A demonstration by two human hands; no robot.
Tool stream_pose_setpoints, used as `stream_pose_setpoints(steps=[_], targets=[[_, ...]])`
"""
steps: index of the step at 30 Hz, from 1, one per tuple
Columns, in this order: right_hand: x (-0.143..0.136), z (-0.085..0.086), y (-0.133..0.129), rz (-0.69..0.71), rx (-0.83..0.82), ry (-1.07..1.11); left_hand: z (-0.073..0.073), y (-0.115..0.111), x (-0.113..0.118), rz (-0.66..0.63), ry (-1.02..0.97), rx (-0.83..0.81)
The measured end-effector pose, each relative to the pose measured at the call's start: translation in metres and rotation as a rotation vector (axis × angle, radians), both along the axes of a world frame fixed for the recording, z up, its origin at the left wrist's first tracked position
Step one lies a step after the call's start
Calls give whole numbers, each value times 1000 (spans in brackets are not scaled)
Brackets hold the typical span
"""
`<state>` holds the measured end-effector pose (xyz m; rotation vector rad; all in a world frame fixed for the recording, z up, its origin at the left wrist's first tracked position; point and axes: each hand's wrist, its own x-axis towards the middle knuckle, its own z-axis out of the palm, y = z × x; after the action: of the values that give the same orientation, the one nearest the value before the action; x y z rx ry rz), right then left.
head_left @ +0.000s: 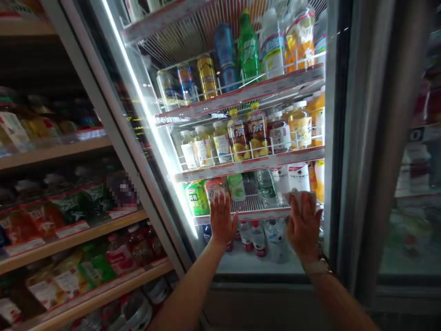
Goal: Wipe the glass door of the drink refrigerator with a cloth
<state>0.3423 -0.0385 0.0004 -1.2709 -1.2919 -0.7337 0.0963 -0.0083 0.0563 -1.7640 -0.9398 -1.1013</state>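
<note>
A lit drinks cooler with wire shelves stands in front of me. My left hand [222,218] is raised with its fingers spread at the lower shelf edge [255,214], in front of a pink-red pack [215,187]. Nothing shows in it. My right hand [305,220], with a band on the wrist, is at the right end of that shelf. Its fingers press on a pale greyish cloth [303,195], in front of white packages [298,175]. A clear bottle with a green label [266,187] stands between the hands. Whether glass lies under the hands is unclear.
Higher shelves hold cans [207,76], a green bottle [248,48] and tea bottles [258,131]. Small bottles [258,239] stand on the cooler floor. Wooden shelves [103,230] with drinks and packs are at the left. A dark vertical frame [365,161] rises at the right.
</note>
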Motion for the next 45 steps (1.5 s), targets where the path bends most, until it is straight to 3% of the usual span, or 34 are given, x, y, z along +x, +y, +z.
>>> stream_pose_setpoints(steps=[3, 7, 12, 19, 23, 27, 31, 36, 39, 42, 45], targets=[[32, -12, -3, -49, -15, 109, -3, 12, 16, 6, -30, 59], [30, -16, -2, 27, 8, 174, -8, 16, 16, -4, -46, 52], [-23, 1, 4, 70, 60, 250, -9, 14, 14, 6, -54, 21], [-124, 14, 2, 264, -31, 119, -8, 15, 18, 64, -49, 81], [-142, 15, 1, 251, -49, 118, -10, 18, 16, 89, -39, 90], [-124, 16, 0, 222, -68, 31, -11, 16, 16, 37, -48, 59], [-78, 12, 3, 119, -41, 78, -9, 12, 16, 11, -59, 33], [-7, -8, 6, 43, 18, 234, -8, 11, 16, -13, -53, 62], [21, -22, 6, 19, 41, 279, -9, 12, 17, 1, -63, 71], [26, -24, 6, 18, 85, 324, -10, 13, 16, 13, -67, 49], [8, -10, 9, 21, 104, 396, -11, 13, 16, -1, -73, 31]])
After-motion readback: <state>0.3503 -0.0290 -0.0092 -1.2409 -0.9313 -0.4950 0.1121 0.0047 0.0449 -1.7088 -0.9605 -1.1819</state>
